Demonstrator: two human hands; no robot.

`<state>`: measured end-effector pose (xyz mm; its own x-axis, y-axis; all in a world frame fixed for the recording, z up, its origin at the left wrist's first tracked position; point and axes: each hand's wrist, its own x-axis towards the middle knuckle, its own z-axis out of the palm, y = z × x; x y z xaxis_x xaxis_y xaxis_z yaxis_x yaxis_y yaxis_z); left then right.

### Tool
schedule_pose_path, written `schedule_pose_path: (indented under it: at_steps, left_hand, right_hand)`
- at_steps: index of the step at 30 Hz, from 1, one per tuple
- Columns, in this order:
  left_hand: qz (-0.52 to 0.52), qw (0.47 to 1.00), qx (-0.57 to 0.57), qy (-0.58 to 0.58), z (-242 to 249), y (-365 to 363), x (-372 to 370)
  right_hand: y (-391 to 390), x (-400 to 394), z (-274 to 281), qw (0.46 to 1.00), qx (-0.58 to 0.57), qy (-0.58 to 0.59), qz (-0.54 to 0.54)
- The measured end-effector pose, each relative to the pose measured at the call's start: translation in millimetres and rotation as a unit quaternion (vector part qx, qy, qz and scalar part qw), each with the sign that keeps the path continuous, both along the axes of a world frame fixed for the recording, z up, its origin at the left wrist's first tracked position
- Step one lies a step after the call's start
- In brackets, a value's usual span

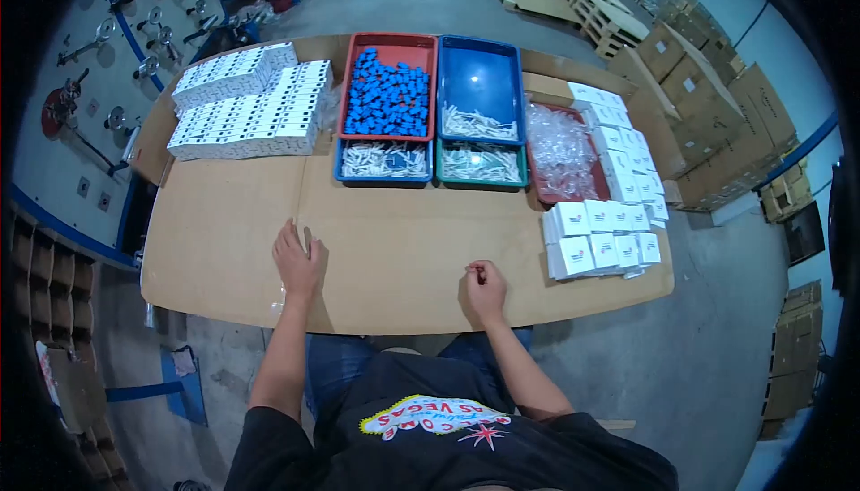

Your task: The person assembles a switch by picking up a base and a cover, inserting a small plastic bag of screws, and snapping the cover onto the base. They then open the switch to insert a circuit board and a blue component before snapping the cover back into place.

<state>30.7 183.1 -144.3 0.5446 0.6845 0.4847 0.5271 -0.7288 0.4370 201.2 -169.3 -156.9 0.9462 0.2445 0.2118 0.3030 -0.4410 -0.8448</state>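
Observation:
My left hand (297, 260) rests on the cardboard-covered table (394, 240), fingers stretched forward and thumb apart, holding nothing. To the right, my right hand (486, 291) lies near the table's front edge with its fingers curled in; nothing shows in it. Beyond my hands stand a red tray (434, 88) of small blue parts (387, 95) and a blue tray (480, 54) with white stick-like pieces (479, 124). In front of these, a lower blue tray (383, 183) and a green tray (484, 185) also hold white pieces.
Stacks of white boxes with dark marks (246, 115) fill the back left. On the right, a red tray (560, 198) holds clear plastic pieces (563, 150), beside several small white boxes (591, 240). Cardboard cartons (735, 142) and wooden pallets (600, 16) stand on the floor beyond.

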Motion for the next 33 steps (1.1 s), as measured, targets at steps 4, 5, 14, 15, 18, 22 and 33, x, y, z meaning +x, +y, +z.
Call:
schedule_pose_path:
  at_steps: [4, 5, 14, 15, 18, 22, 33]
  left_hand:
    - [-0.178, 0.982, 0.057, 0.017, 17.9, -26.3, 0.8]
    - [-0.204, 0.978, 0.045, -0.014, 31.5, -44.1, 4.0]
    - [-0.248, 0.951, -0.040, -0.179, 51.8, -149.3, 24.9]
    - [-0.259, 0.947, -0.041, -0.186, 53.4, -153.3, 29.0]
    - [-0.252, 0.938, -0.090, -0.219, 57.2, -155.2, 31.5]
    - [-0.264, 0.962, -0.010, 0.069, 34.1, -141.7, 30.7]
    - [-0.269, 0.952, -0.015, 0.145, 0.8, -150.6, 37.5]
  right_hand:
    - [-1.9, 1.0, -4.8, 1.000, 0.013, -0.003, 0.019]
    - [-1.9, 1.1, -8.5, 1.000, 0.015, 0.005, 0.017]
    - [-1.5, -2.7, -4.5, 0.999, 0.002, -0.045, 0.003]
    - [-0.3, -4.3, -2.8, 0.999, -0.011, -0.035, -0.009]
    - [0.1, -2.9, -3.4, 0.999, -0.040, -0.029, -0.006]
    - [0.0, -2.9, 3.4, 0.999, -0.013, -0.034, 0.001]
    - [-1.7, 0.9, 12.7, 0.999, 0.018, -0.023, -0.014]
